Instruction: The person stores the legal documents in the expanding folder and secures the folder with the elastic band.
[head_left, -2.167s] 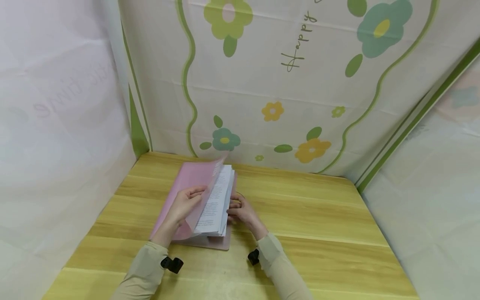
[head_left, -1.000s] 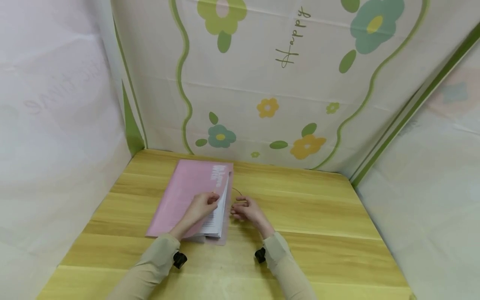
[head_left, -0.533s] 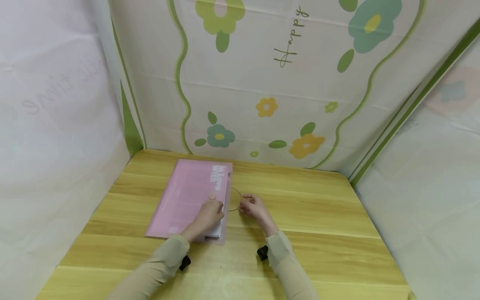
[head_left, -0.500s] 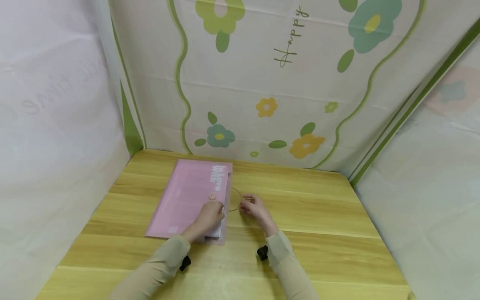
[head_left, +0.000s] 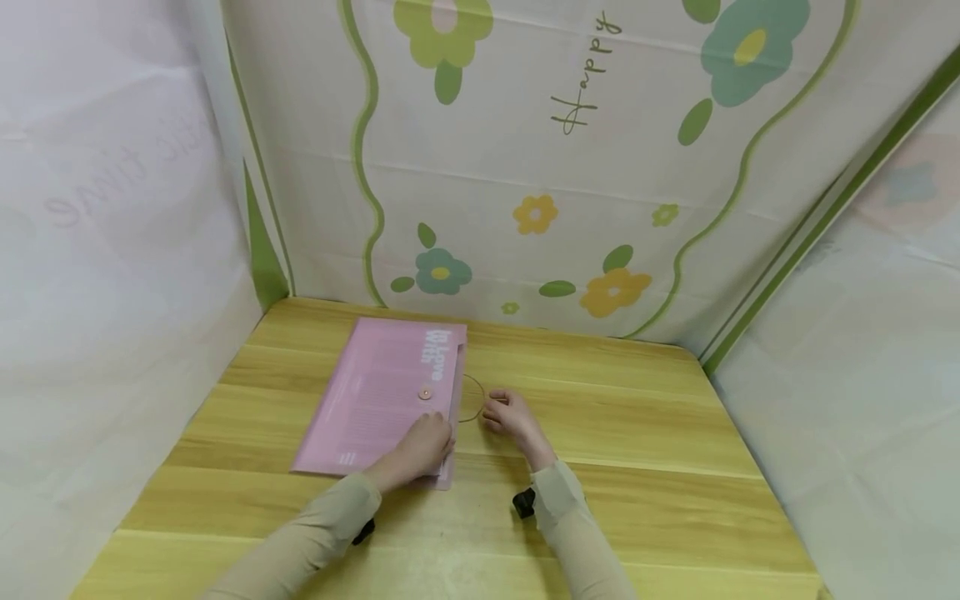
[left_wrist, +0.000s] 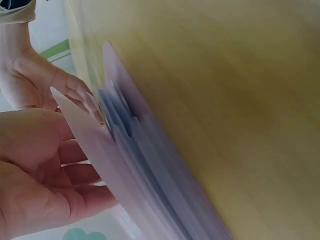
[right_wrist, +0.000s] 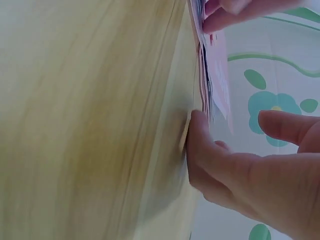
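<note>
A pink document folder lies on the table with its front cover down over the papers inside. My left hand rests with bent fingers on the cover near its free right edge. In the left wrist view the fingers of that hand touch the outside of the cover, and the stacked sheets show edge-on beneath it. My right hand is beside the folder, its thumb apart from its fingers in the right wrist view. Its fingertips are by a thin cord loop that sticks out from the folder. A round button sits on the cover.
The wooden table extends right and forward of the folder. White cloth walls with printed flowers stand behind it and at both sides. A black wrist camera hangs below the right cuff.
The lifted cover has come down over the papers. My left hand has slid right and toward me along its edge. My right hand has moved slightly right, away from the folder.
</note>
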